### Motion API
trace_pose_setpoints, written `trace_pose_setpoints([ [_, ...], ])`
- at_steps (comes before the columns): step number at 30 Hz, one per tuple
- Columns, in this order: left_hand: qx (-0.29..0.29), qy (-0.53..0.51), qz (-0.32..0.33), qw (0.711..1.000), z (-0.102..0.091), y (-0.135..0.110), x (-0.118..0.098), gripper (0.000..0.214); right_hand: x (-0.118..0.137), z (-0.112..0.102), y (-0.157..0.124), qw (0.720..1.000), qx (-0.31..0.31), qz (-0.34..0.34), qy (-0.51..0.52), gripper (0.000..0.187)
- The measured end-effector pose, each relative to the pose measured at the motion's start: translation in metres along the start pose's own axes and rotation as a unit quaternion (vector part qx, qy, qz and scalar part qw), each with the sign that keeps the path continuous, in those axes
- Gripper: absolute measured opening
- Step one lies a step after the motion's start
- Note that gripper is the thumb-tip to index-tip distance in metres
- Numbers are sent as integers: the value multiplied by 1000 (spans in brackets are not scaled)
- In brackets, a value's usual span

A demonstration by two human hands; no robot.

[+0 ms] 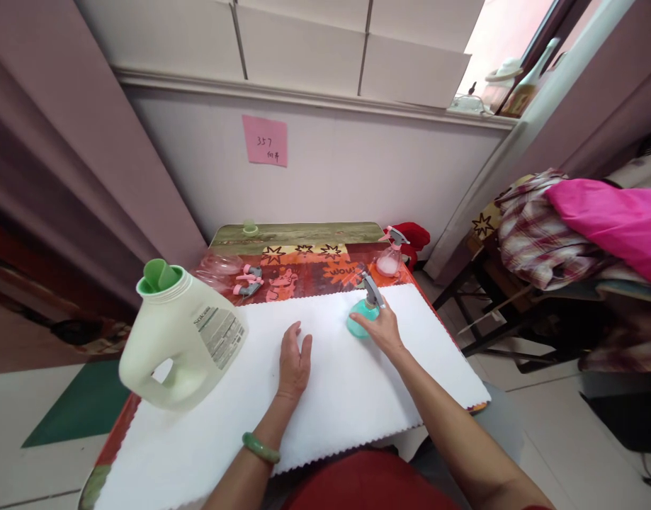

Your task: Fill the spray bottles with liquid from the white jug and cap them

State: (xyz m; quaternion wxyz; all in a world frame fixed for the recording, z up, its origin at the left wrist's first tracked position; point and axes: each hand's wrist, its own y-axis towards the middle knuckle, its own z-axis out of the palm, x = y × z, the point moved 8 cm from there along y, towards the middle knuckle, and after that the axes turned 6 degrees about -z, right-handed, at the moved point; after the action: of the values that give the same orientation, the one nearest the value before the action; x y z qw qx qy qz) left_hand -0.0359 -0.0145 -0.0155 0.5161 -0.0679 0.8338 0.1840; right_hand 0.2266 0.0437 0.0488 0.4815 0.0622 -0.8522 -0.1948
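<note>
OK, far left on the desk's (317,281) white mat (336,404): pale green jug (190,326), upright, green spout (159,275) on top. Behind, to its right: grey-and-pink trigger heads (249,288). Mid-mat: left hand (294,360), nothing in grip, thumb apart from loosely bent fingers. Further right: teal spray bottle (361,319), gripped below its trigger in right hand (387,331); mat contact, can't tell. Back right on desk: clear spray bottle (389,263).

I watch through one head-worn camera, looking forward and down from above the near side of the table (314,233), close enough that the left hand (294,363) and right hand (383,330) sit mid-view, the wall (357,166) beyond.
</note>
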Motion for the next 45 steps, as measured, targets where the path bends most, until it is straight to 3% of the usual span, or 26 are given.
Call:
trace_pose_setpoints([
  [6,5,3,3,1000,1,2,2,44,-31,1,-8,993,23,74,-89,67],
  [9,7,4,3,1000,1,2,3,44,-43,-19,15,991,-22,101,-89,65],
  [15,4,5,3,1000,1,3,4,44,-77,-71,88,975,-115,135,-135,73],
  [21,1,7,0,1000,0,4,5,43,-118,-78,111,972,-112,173,-109,76],
  [24,6,5,0,1000,-1,4,6,43,-129,-79,102,974,-121,175,-78,87],
  [27,3,6,9,1000,0,4,5,42,-129,-82,77,969,-178,163,-58,93],
  [29,0,12,19,1000,1,3,3,42,-124,-80,49,959,-227,166,-45,86],
  [31,0,22,28,999,3,0,2,43,-117,-67,21,957,-239,165,-19,71],
  [36,2,74,32,997,7,-11,2,44,-87,-10,-24,984,-101,131,59,48],
  [40,19,128,30,991,9,-8,-4,45,-71,18,-37,997,-4,79,7,39],
  [42,31,157,27,987,11,6,-11,43,-65,22,-39,999,2,42,-22,36],
  [45,28,210,-1,977,9,49,-18,42,-64,22,-41,999,-3,31,-35,33],
])
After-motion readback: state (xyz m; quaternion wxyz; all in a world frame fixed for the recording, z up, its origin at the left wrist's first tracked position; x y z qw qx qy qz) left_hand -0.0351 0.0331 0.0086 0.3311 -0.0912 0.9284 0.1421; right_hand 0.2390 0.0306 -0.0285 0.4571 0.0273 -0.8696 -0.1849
